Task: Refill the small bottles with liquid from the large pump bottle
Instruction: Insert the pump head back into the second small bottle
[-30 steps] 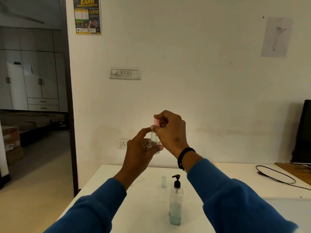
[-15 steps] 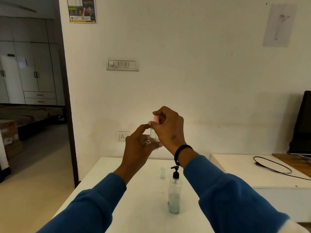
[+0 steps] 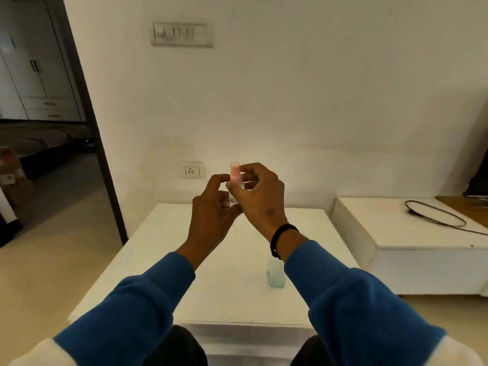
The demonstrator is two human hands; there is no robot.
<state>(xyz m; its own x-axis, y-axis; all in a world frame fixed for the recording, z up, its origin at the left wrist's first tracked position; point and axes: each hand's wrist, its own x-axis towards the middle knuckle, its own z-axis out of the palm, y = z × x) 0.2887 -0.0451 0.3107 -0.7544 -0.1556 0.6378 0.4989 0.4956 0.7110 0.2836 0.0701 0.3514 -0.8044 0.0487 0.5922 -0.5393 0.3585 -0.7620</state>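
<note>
1. Above the tabletop's point(image 3: 169, 273) far edge, the right hand point(image 3: 260, 199) pinches an upright small bottle point(image 3: 235, 178) with a pink cap.
2. The left hand point(image 3: 211, 215) curls fingers round its base.
3. Pump bottle point(image 3: 276, 275) stands toward the right edge, partly hidden.

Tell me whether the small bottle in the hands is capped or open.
Capped: a pink cap sits atop the small bottle, pinched by right hand.

A home room: plain white wall with a switch panel point(image 3: 182, 34) and socket point(image 3: 193, 170), a low white bench point(image 3: 163, 273), and a doorway showing wardrobe doors point(image 3: 31, 75) beyond.
</note>
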